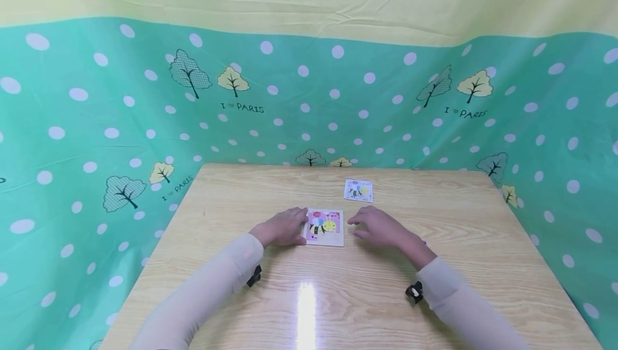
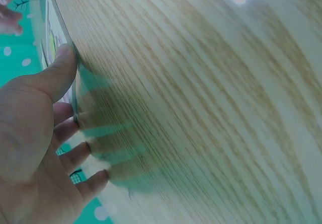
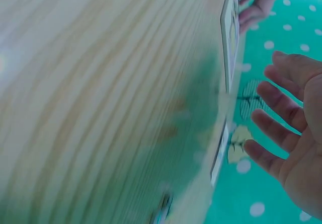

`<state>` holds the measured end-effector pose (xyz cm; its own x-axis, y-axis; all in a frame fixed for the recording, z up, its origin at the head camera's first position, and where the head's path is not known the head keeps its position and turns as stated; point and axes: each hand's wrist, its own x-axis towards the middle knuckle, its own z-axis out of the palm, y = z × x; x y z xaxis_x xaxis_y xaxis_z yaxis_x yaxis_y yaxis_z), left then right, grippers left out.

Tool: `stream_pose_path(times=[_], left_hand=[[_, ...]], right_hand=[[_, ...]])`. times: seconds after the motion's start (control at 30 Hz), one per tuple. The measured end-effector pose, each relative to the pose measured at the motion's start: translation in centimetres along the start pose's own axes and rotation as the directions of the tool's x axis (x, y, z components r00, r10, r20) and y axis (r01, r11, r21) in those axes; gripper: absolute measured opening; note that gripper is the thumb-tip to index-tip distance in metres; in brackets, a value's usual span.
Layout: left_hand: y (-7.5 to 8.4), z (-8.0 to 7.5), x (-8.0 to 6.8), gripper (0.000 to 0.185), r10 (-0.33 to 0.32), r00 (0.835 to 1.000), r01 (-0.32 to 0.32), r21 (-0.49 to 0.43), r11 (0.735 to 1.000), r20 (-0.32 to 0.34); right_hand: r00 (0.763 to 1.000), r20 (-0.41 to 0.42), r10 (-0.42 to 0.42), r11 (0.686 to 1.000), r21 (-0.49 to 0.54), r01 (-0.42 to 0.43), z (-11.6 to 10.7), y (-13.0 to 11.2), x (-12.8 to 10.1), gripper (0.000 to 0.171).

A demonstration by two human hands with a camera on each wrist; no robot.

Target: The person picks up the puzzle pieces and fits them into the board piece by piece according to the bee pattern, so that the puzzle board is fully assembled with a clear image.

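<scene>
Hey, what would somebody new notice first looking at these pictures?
Probably the bee puzzle board at the middle of the wooden table, with the left hand touching its left edge and the right hand open just beside it. A smaller bee card lies farther back, before the green polka-dot backdrop.

table (image 1: 386,296): pale wood grain, smooth, glossy where light is reflected
puzzle board (image 1: 325,226): flat, printed, slightly shiny
backdrop (image 1: 96,124): thin creased plastic-looking sheet
sleeves (image 1: 217,280): soft matt cloth

sleeves: long, cream, snug to wrists | wrists: small black strapped device under each | hands: bare
</scene>
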<state>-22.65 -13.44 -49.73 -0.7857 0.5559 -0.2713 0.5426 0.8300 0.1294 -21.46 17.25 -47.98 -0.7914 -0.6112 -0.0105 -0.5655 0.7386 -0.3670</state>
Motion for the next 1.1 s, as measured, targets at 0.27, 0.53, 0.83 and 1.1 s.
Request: stream_pose_path(times=[0.27, 0.53, 0.83, 1.1], left_hand=[[-0.1, 0.1, 0.0, 0.087, 0.003, 1.000, -0.003, 0.010, 1.000, -0.011], [0.0, -0.1, -0.2, 0.086, 0.002, 1.000, -0.002, -0.004, 1.000, -0.017], [-0.2, 0.1, -0.1, 0.084, 0.016, 1.000, -0.016, -0.015, 1.000, -0.011], [-0.3, 0.1, -0.2, 0.084, 0.019, 1.000, -0.019, -0.001, 1.000, -0.018]], right_hand=[[0.996, -0.004, 0.090, 0.996, 0.014, -0.090, -1.4, 2.2, -3.2, 0.030], [0.996, -0.029, 0.080, 0.996, -0.029, -0.081, -2.0, 4.9, -5.8, 0.027], [0.997, -0.002, 0.081, 0.996, -0.026, -0.081, -2.4, 6.1, -7.8, 0.031], [0.996, 0.034, 0.087, 0.995, -0.061, -0.084, -2.2, 7.4, -9.0, 0.036]])
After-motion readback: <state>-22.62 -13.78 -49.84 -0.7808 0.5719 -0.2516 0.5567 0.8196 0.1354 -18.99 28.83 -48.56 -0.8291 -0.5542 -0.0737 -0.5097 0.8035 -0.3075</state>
